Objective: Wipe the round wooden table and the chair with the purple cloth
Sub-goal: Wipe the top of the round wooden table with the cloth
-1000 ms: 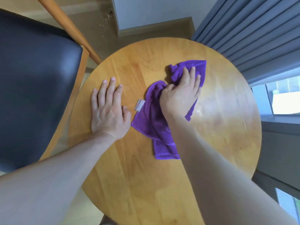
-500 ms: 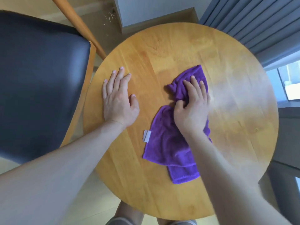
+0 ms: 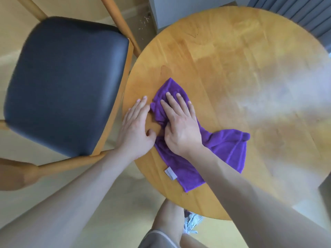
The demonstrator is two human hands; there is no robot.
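The round, honey-coloured wooden table (image 3: 232, 72) fills the right and centre of the frame; its right edge is cut off by the frame border, its upper right rim runs under grey pleated curtains (image 3: 295, 13), and its far surface is blurred and washed out by glare. The wooden chair with a dark padded seat (image 3: 66, 83) occupies the upper left, its seat edge just beside the table's left rim; its frame is cut off at the left and top borders, and its legs are only partly visible. Pale flooring (image 3: 125, 199) shows between and below the two pieces of furniture.

The crumpled purple microfibre cloth (image 3: 227, 149) lies on the table's lower left part, spreading from a point above the fingertips down to the right; a small white label (image 3: 170, 173) sits at its lower left edge. The middle of the cloth is hidden beneath the hand and forearm.

The right hand (image 3: 180, 127) lies palm-down on the cloth, fingers extended and pressing it flat against the table; its thumb is tucked into the folds and hard to make out. The left hand (image 3: 137, 129) rests flat, fingers straight, on the bare wood at the table's left rim, touching the cloth's edge.

At the bottom centre, a bare knee (image 3: 168, 217) and a light shoe (image 3: 192, 221) appear, partly hidden below the table rim.
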